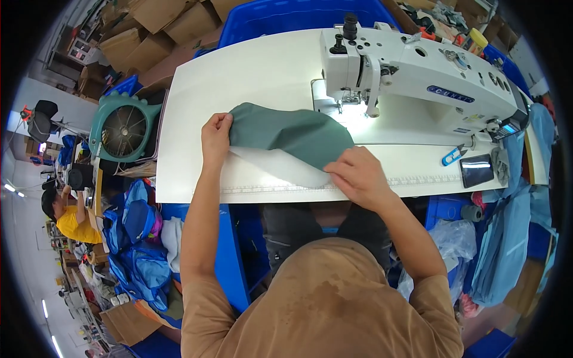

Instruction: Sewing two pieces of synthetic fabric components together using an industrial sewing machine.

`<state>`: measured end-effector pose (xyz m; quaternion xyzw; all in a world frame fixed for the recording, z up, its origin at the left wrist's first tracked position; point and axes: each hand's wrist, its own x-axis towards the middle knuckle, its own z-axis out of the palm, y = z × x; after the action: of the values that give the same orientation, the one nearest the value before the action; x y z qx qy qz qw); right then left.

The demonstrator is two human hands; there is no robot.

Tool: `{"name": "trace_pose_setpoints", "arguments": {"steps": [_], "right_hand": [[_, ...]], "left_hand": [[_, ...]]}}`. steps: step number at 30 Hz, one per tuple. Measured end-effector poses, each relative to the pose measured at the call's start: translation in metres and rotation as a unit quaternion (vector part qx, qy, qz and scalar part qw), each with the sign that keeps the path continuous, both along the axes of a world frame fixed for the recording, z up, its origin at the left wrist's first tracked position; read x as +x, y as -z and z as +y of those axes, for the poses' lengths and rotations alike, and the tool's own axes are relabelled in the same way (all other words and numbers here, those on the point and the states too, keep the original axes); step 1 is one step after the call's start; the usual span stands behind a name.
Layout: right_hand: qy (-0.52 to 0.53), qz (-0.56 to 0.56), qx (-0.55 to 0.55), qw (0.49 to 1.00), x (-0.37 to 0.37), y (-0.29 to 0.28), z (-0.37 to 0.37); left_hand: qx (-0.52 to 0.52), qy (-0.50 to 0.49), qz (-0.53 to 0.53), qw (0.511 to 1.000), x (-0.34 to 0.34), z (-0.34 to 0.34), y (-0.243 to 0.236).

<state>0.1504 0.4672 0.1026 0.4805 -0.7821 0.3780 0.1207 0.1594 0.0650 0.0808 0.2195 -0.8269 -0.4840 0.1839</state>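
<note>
A piece of green fabric (pixel 286 128) with a whitish layer (pixel 274 166) along its near side spans between my two hands over the white sewing table (pixel 203 89). Its left end is pinched by my left hand (pixel 216 137), fingers closed on the edge. My right hand (pixel 360 178) grips the near right corner, thumb and fingers pressed together. Just beyond the fabric's right part stands a white sewing machine (pixel 412 77). Its lit needle area (pixel 352 104) is apart from both hands.
Thread snips (pixel 454 155) with a blue handle and a dark phone (pixel 477 171) lie at the table's right. A green fan (pixel 124 128) stands left, a blue bin (pixel 298 18) behind. Blue fabric (pixel 504 238) hangs at right. A person in yellow (pixel 76 221) sits far left.
</note>
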Motion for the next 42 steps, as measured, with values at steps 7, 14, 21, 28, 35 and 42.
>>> {"name": "trace_pose_setpoints", "arguments": {"steps": [7, 14, 21, 28, 35, 42], "right_hand": [[0.049, -0.082, -0.096, 0.991, -0.002, -0.005, 0.034], [0.060, -0.058, -0.054, 0.995, -0.009, 0.015, 0.047], [0.096, -0.155, -0.087, 0.979, -0.011, 0.023, 0.050], [0.213, -0.285, -0.076, 0.932, -0.011, 0.021, 0.016], [0.250, -0.011, 0.055, 0.967, -0.003, 0.006, -0.015], [0.161, -0.027, 0.200, 0.966, 0.006, 0.024, -0.080]], "left_hand": [[0.158, -0.049, 0.077, 0.983, 0.012, -0.019, 0.009], [0.028, -0.031, 0.003, 0.999, 0.039, -0.005, 0.007], [0.074, 0.004, -0.030, 0.997, 0.060, 0.009, -0.003], [0.041, 0.003, -0.056, 0.998, 0.045, 0.020, -0.017], [0.076, 0.022, 0.010, 0.997, 0.053, 0.023, 0.004], [0.252, 0.048, 0.075, 0.963, 0.066, -0.004, 0.014]]}}
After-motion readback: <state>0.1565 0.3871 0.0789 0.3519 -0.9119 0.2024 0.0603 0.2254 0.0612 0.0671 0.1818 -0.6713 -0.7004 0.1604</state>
